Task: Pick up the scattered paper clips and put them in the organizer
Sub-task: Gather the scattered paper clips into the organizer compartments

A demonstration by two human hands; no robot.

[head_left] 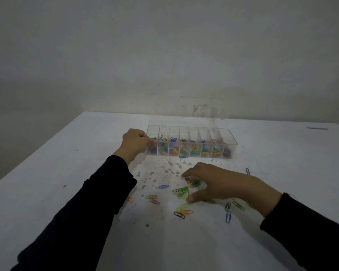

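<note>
Nearest us, thin coloured paper clips (181,211) lie scattered on the worktop (67,173); our right hand (219,184) spreads loosely over them. Our left hand (135,142) curls at the clear organizer's (230,137) left end, its contents unseen.

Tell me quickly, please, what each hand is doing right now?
Left hand: fingers curled at the organizer's left end; whether it holds anything cannot be told.
Right hand: open, spread over scattered paper clips.

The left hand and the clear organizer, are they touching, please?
Touching: the head view shows the left hand gripping the organizer's left end wall.
</note>
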